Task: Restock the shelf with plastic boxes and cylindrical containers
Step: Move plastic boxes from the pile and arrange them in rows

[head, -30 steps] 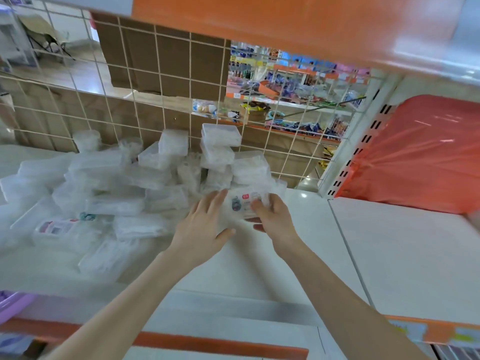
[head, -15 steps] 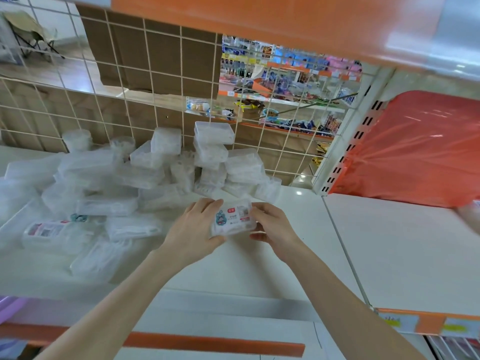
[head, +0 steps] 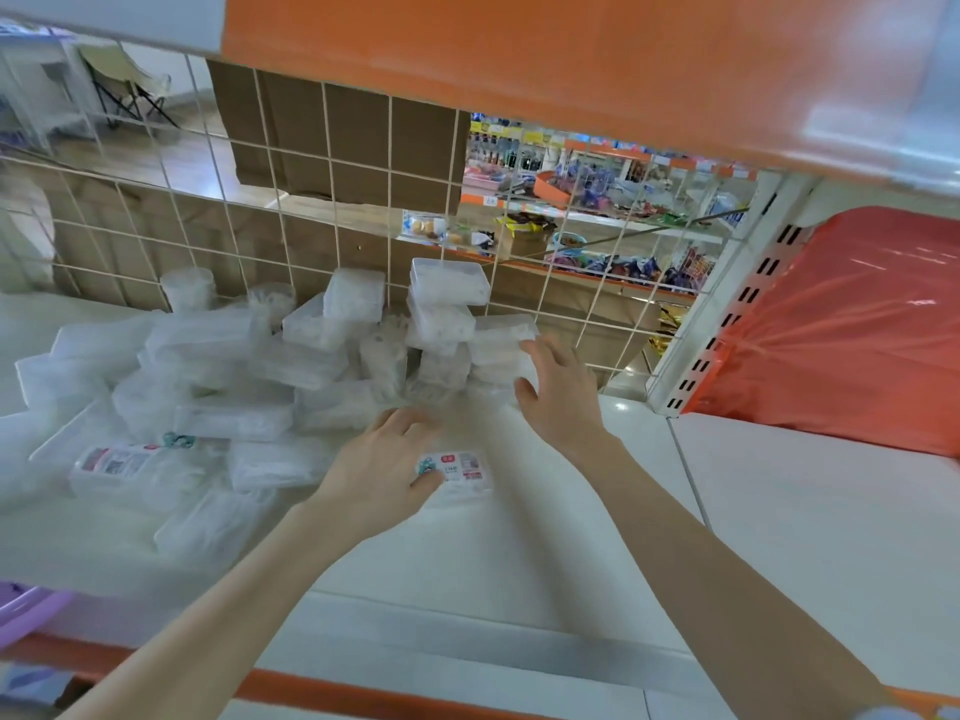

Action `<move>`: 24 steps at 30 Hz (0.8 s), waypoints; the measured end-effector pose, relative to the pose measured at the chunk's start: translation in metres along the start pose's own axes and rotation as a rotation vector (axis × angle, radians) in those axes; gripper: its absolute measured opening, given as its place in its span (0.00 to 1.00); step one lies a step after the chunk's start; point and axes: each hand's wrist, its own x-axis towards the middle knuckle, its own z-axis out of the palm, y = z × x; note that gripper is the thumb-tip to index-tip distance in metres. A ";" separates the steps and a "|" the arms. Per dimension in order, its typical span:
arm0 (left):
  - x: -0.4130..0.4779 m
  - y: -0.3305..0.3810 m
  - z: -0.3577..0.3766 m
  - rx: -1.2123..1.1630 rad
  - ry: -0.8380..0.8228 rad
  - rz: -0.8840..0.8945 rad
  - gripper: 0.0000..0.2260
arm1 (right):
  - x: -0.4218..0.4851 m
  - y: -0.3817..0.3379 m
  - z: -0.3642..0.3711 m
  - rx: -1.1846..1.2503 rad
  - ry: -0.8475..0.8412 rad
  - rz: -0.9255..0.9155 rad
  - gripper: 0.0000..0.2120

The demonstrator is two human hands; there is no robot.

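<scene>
The white shelf (head: 545,537) lies bare in front and to the right of the heap of clear plastic boxes (head: 234,387) against the wire grid (head: 332,241). Half a second ago both hands held the labelled box (head: 460,472); now only the left hand (head: 384,470) grips it on the shelf, fingers covering its left end, while the right hand (head: 558,392) has lifted away, fingers spread, near the stacked boxes (head: 449,304).
</scene>
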 end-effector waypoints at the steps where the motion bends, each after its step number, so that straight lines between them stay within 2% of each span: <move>1: 0.001 0.000 -0.003 0.014 0.014 -0.002 0.22 | 0.009 0.000 0.001 -0.073 -0.030 -0.020 0.22; 5: 0.003 -0.001 -0.010 0.032 0.031 -0.020 0.22 | 0.033 0.002 0.010 -0.212 -0.196 -0.050 0.28; 7: 0.004 -0.002 -0.012 0.038 0.038 -0.016 0.22 | 0.035 0.003 0.016 -0.213 -0.219 -0.019 0.30; 12: 0.005 -0.005 -0.011 0.037 0.042 0.005 0.21 | 0.021 0.010 0.019 -0.231 0.009 -0.064 0.21; 16: 0.007 -0.004 -0.009 0.016 0.049 0.013 0.21 | 0.007 0.015 0.013 -0.213 0.080 -0.100 0.17; 18: 0.008 -0.001 -0.009 -0.013 0.061 0.018 0.21 | -0.001 0.013 0.006 -0.036 0.148 -0.051 0.14; 20: 0.010 0.002 -0.008 -0.059 0.076 0.022 0.21 | -0.009 0.010 -0.001 0.254 0.194 0.059 0.04; 24: 0.010 0.010 -0.007 -0.152 0.105 0.041 0.21 | -0.019 0.001 -0.011 0.692 0.081 0.401 0.04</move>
